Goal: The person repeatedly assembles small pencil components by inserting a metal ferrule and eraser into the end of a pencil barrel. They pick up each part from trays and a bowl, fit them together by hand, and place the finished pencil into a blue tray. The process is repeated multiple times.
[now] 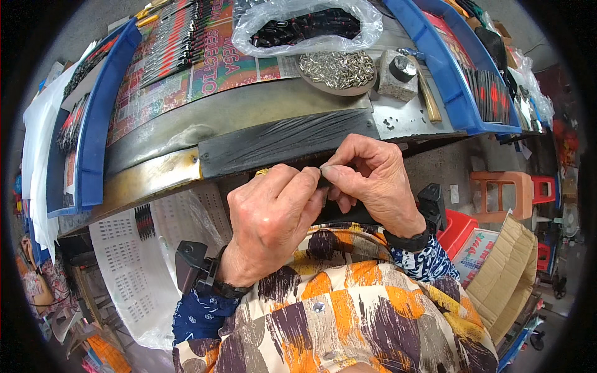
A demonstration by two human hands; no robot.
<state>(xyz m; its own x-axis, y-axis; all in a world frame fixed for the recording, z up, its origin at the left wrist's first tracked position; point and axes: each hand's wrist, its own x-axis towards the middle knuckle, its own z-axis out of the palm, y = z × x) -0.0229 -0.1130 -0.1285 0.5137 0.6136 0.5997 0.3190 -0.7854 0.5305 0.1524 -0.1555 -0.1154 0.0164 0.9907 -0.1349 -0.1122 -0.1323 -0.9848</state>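
My left hand (273,211) and my right hand (376,180) meet just in front of the bench's near edge. Thumb and forefinger are pinched together on each, with the fingertips nearly touching. Something small and dark shows between them, too small and too covered by fingers to name. A bit of yellow (261,172) shows at the left forefinger. Beyond the hands lies a black, scuffed strip (280,140) along the bench edge. Farther back are a shallow dish (348,92) of small silvery metal pieces (339,65) and a clear plastic bag (371,28) of black parts.
A stone block (398,87) with a dark round piece on top stands beside a wooden handle (429,96). Blue trays (96,143) hold black-and-red items at both sides. Rows of black-and-red slim pieces (177,40) lie back left. Stools (500,186) and cardboard (507,273) sit right.
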